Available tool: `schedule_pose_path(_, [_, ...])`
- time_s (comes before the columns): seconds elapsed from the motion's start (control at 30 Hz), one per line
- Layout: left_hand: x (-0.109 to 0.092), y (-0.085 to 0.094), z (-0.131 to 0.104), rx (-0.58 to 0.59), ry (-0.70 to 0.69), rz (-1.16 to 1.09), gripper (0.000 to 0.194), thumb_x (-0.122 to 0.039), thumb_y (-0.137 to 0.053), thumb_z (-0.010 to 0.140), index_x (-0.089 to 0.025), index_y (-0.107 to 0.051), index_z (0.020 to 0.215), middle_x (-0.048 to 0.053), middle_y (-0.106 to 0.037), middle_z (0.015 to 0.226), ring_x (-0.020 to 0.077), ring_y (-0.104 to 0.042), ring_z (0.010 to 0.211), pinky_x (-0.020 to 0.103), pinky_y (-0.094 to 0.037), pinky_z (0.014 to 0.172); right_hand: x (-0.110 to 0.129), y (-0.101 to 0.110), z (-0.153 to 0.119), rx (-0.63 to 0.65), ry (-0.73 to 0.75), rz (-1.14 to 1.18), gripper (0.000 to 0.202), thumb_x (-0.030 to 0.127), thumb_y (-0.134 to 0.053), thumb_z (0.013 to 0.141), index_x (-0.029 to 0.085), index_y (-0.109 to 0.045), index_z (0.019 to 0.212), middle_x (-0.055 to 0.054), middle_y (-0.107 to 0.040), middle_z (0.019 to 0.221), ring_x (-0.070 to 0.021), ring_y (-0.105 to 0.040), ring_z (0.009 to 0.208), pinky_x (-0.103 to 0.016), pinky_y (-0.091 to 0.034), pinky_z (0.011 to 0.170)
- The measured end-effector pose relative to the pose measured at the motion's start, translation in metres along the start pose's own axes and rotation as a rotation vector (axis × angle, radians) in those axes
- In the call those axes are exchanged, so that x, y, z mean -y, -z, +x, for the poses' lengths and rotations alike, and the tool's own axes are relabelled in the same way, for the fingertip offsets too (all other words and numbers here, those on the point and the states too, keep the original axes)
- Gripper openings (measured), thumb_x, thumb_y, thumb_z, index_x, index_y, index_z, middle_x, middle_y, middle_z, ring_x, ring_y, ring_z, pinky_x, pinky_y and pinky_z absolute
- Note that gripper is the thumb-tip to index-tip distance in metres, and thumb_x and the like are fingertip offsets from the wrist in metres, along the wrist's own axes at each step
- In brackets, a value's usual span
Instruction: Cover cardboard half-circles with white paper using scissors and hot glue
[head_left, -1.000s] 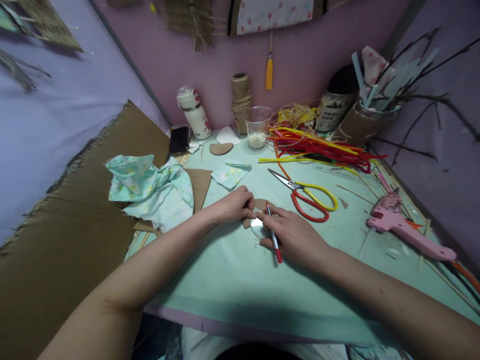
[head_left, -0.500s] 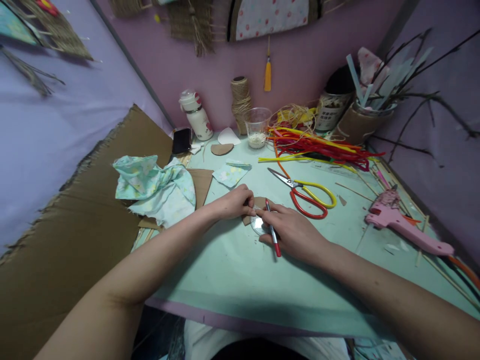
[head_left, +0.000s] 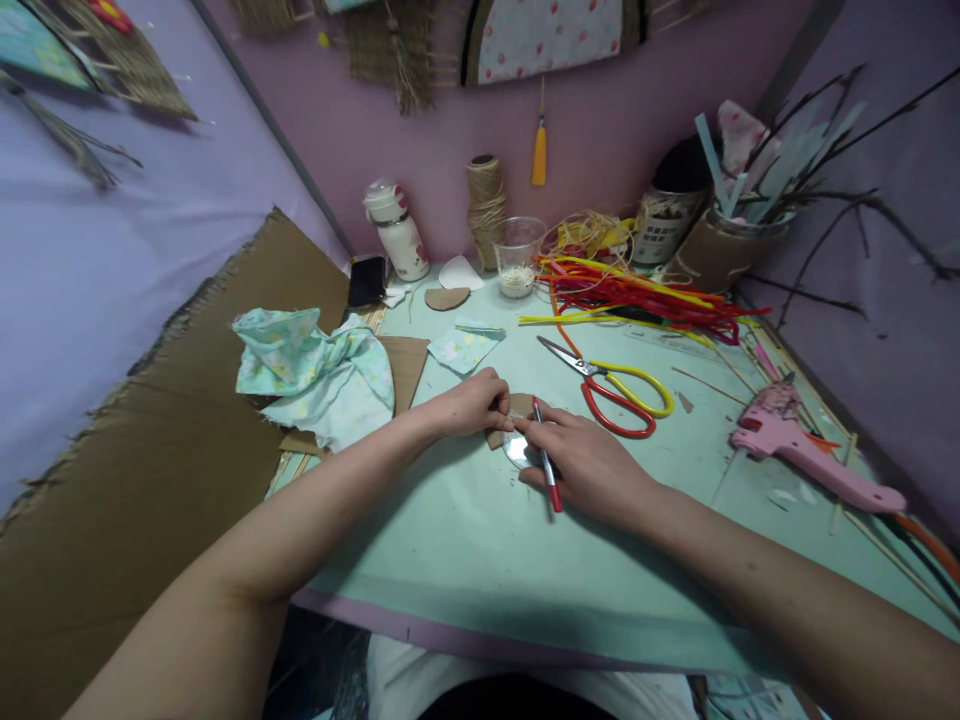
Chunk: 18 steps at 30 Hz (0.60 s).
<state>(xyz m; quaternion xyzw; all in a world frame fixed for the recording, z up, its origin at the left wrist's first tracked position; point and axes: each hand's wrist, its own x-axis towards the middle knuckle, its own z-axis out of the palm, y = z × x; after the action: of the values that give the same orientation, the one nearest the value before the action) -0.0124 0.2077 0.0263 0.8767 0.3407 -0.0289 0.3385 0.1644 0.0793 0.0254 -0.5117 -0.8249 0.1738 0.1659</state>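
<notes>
Head view: largest thing first?

Pale green worktop (head_left: 450, 545), spread across the middle of the frame and cluttered towards its back. Next, a big brown cardboard sheet (head_left: 180, 430), slanting up the left side.

And after those?

Crumpled green flowered cloth (head_left: 322, 380), left of centre. Then a bundle of red and yellow fuzzy sticks (head_left: 652, 295) at upper right of centre, a pink glue gun (head_left: 814, 450) on its side at the right, and scissors (head_left: 596, 370) with one red and one yellow handle, blades open a little, just right of centre.

The hands?

Close together at the centre. Left hand (head_left: 474, 405) with fingers bent and fingertips down at the work; pinching or only pressing, impossible to tell. Right hand (head_left: 577, 455) closed round a pen, fingertips nearly meeting the left ones; contact between them unclear.

Underneath?

A small brown cardboard piece (head_left: 527, 403), flat, partly hidden by fingers. Over its near part, a clear rounded piece (head_left: 517, 450), shiny, its right side under the right hand.

Smallest?

That pen (head_left: 547, 460): slim, tilted, red at the lower end.
</notes>
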Motion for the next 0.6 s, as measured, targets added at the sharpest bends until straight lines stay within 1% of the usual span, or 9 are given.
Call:
schedule_pose_path(0.13, [-0.0018, 0.0007, -0.0006, 0.000, 0.012, -0.002, 0.019, -0.031, -0.070, 0.074, -0.018, -0.057, 0.080, 0.003, -0.045, 0.093, 0.0163, -0.050, 0.082, 0.028, -0.044, 0.074, -0.0011, -0.0023, -0.0010, -0.024, 0.005, -0.016, 0.028, 0.025, -0.070, 0.079, 0.021, -0.059, 0.104, -0.008, -0.062, 0.102, -0.0233, -0.062, 0.095, -0.033, -0.049, 0.070])
schedule_pose_path(0.37, [-0.0036, 0.0018, -0.0015, 0.007, -0.005, -0.008, 0.020, -0.033, -0.070, 0.075, -0.018, -0.058, 0.080, 0.003, -0.046, 0.093, 0.0166, -0.049, 0.083, 0.027, -0.043, 0.076, -0.0043, -0.0079, -0.0031, -0.060, 0.027, -0.002, 0.035, 0.023, -0.071, 0.078, 0.021, -0.059, 0.111, -0.008, -0.065, 0.097, -0.0290, -0.059, 0.109, -0.038, -0.051, 0.077])
schedule_pose_path(0.5, [-0.0061, 0.0027, -0.0026, 0.010, 0.000, -0.013, 0.019, -0.032, -0.069, 0.075, -0.018, -0.057, 0.080, 0.003, -0.046, 0.093, 0.0167, -0.049, 0.084, 0.027, -0.042, 0.074, -0.0046, -0.0071, -0.0027, -0.050, 0.023, 0.007, 0.041, 0.025, -0.071, 0.078, 0.020, -0.059, 0.116, -0.010, -0.065, 0.101, -0.0292, -0.059, 0.106, -0.041, -0.051, 0.080])
schedule_pose_path(0.6, [-0.0089, 0.0036, -0.0031, 0.016, 0.023, -0.004, 0.017, -0.031, -0.069, 0.075, -0.019, -0.057, 0.080, 0.003, -0.047, 0.093, 0.0176, -0.050, 0.085, 0.028, -0.042, 0.073, -0.0049, -0.0061, -0.0023, -0.043, 0.025, 0.012, 0.041, 0.028, -0.073, 0.078, 0.020, -0.060, 0.116, -0.010, -0.066, 0.100, -0.0294, -0.059, 0.106, -0.042, -0.051, 0.081])
